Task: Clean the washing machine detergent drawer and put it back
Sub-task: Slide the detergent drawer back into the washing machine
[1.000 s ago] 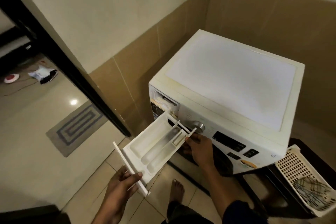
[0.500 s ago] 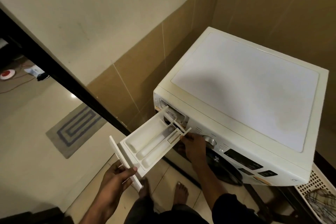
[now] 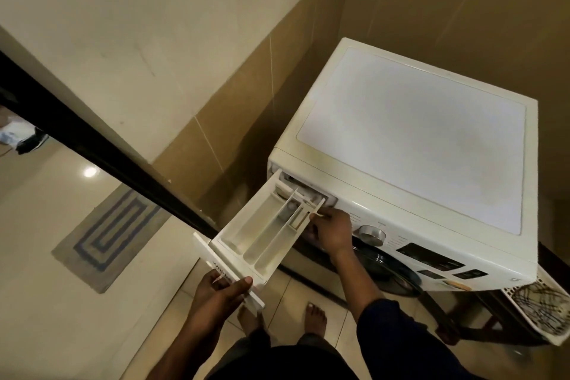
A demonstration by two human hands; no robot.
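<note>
**Head view: drawer at the mouth of its slot**

The drawer (image 3: 262,234) hangs in the air between your hands. It is tilted, with its back end at the slot (image 3: 308,191) in the washer (image 3: 416,148) and its panel (image 3: 228,274) low, towards you. Your left hand (image 3: 222,290) grips the panel, thumb laid across its top edge and fingers curled behind it. Your right hand (image 3: 333,231), just beside the dial (image 3: 372,234), pinches the drawer's right wall near the back. How the fingers underneath lie cannot be told.

The compartments look white and bare, so this is most likely the putting-back step, with the drawer not yet seated. How far the back end has entered the slot is hard to tell.

The next move calls for levelling. Raise the panel end until the drawer lines up square with the slot. Then take your right hand off the side wall before it gets caught against the washer's face, and push straight in from the panel. If it binds, ease back rather than force it.
</note>
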